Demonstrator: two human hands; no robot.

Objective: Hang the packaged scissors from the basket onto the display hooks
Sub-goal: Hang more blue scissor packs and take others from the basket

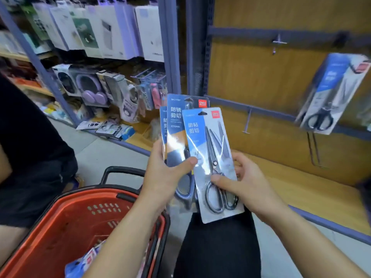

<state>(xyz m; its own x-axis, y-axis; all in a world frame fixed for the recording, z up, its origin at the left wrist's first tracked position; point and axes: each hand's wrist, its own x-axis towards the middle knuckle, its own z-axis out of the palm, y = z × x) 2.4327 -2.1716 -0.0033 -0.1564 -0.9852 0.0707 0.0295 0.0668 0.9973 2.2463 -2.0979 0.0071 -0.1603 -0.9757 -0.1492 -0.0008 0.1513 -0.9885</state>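
Note:
My left hand (164, 173) grips a fan of blue scissors packs (176, 127), thumb pressed across their fronts. My right hand (245, 181) pinches the front pack (208, 149), a blue-and-grey card holding black-handled scissors, thumb on the handles. Both hands are above my lap, in front of the wooden display panel. One scissors pack (331, 93) hangs on the panel at upper right. Bare hooks stick out at top (278, 42), middle (247, 122) and lower right (314, 149). The red basket (66, 223) sits at lower left with more packs (84, 261) inside.
A person in dark clothes (30, 157) stands at the left edge. Shelves at the left carry boxed electronics (112, 31) and headphones (88, 87). A wooden shelf board (301, 189) runs under the hook panel. A purple upright post (172, 47) divides the two bays.

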